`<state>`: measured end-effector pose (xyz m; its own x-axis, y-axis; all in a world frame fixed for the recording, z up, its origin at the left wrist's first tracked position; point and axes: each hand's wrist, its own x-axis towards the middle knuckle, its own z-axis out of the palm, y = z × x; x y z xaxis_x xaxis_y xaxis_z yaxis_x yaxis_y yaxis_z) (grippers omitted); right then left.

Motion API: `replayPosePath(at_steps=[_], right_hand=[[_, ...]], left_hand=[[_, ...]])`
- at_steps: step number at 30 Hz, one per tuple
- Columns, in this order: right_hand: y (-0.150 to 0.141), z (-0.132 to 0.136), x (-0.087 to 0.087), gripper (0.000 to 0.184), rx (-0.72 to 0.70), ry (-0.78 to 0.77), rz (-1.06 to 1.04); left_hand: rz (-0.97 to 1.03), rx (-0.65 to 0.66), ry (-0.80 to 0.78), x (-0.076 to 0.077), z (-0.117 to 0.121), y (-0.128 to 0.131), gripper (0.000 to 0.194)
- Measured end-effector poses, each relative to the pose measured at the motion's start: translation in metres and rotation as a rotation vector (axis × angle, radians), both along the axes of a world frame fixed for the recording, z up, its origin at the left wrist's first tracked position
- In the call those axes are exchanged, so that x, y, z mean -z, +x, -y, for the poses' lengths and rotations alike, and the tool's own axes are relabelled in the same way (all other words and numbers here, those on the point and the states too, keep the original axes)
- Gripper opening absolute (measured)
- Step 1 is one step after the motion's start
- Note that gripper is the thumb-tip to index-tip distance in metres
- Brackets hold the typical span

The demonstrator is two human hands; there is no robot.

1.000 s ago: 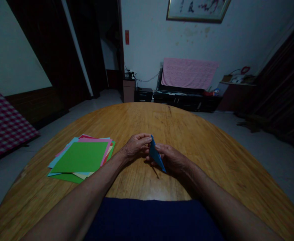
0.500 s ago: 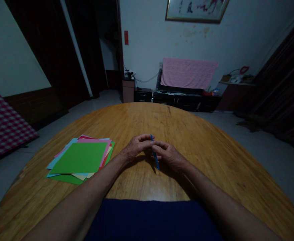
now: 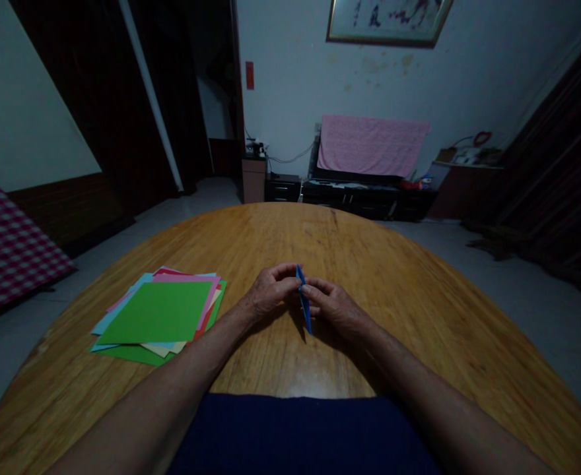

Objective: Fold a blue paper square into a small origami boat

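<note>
My curled left hand [image 3: 272, 291] and right hand [image 3: 333, 307] pinch a narrow folded blue paper [image 3: 304, 307], the colored paper stack [image 3: 154, 313] beside them still unfolded.

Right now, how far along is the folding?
Done: the blue paper strip looks folded narrow. In hand: that strip, pinched upright between left hand and right hand. Remaining: the stack of coloured paper squares on the wooden table, its top green sheet flat and apparently unfolded.
</note>
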<state>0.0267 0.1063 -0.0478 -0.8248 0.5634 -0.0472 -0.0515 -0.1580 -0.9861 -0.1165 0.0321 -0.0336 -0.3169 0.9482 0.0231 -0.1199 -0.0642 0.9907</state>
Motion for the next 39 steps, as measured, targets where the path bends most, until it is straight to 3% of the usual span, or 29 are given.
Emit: replayPosePath(at_steps=[9,13,17,23,30,39], right_hand=[[-0.006,0.006,-0.001,0.037,0.107,0.126,0.013],[-0.006,0.006,0.002,0.045,0.109,0.109,-0.003],[-0.007,0.003,0.005,0.045,0.119,0.241,-0.059],[-0.01,0.002,0.008,0.052,0.2,0.344,-0.045],[-0.009,0.004,0.009,0.055,0.178,0.44,-0.103],[-0.007,0.007,0.006,0.059,0.262,0.869,0.116]], left_hand=[[-0.294,-0.198,0.113,0.011,-0.009,0.006,0.054],[-0.264,-0.21,0.084,0.015,-0.007,0.009,0.065],[-0.245,-0.193,0.058,0.016,-0.007,0.011,0.07],[-0.379,-0.26,0.004,0.005,-0.004,0.015,0.062],[-0.613,-0.272,-0.018,0.002,-0.001,0.019,0.052],[-0.811,-0.294,0.037,0.01,-0.001,0.021,0.049]])
